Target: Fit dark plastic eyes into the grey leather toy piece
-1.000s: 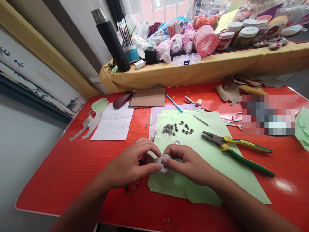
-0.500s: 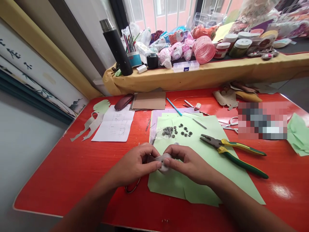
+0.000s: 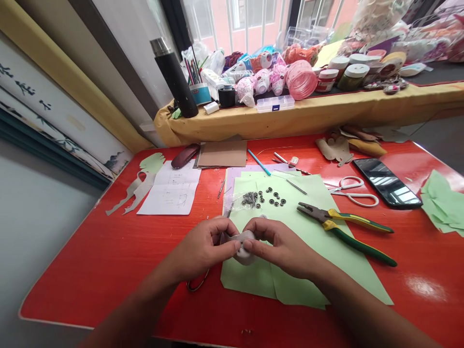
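Head: pale piece pinched between both grips.

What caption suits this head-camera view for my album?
Left hand and right hand pinch a small pale grey piece over light green paper beside green-and-yellow metal pliers.

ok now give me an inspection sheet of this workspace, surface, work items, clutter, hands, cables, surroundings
Surface: red table, partly covered by green paper
Work items: pale piece, held above the green paper; small dark discs on that paper; pliers across its right edge
Clutter: phone and scissors to the right
Hands: left hand and right hand both pinch the pale piece
Cables: nothing clearly seen
Surroundings: cloth-covered ledge behind the table, holding a black flask and jars
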The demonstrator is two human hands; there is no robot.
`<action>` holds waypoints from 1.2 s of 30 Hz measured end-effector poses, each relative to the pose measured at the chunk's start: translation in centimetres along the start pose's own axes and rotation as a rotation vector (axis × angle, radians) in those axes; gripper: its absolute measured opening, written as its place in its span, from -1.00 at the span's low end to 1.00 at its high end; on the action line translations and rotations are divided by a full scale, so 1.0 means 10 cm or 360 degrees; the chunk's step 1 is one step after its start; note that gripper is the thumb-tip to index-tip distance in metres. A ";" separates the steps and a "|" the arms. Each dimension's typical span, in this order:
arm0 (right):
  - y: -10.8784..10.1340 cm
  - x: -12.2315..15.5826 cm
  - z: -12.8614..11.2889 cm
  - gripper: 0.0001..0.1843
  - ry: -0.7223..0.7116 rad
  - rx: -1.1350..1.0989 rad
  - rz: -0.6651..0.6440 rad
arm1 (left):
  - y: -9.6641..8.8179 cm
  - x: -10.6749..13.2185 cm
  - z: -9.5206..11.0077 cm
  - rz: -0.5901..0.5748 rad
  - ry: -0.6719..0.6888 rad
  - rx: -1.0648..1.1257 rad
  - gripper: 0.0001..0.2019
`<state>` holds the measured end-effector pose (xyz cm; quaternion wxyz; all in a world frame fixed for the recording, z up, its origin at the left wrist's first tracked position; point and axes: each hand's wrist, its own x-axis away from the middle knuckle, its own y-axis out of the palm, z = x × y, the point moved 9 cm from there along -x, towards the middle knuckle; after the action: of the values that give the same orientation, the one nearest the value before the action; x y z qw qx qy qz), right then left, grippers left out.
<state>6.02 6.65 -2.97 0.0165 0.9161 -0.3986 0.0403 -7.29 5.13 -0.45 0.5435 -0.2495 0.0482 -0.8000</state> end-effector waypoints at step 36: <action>0.15 -0.02 0.18 -0.90 0.0146 0.0043 -0.0008 | -0.11 -1.34 0.50 0.0164 0.0453 -0.0945 -0.91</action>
<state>4.86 5.65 -4.75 0.0223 0.9144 -0.3946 0.0875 -2.14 18.55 -0.36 0.4747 -0.2799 0.3672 -0.7493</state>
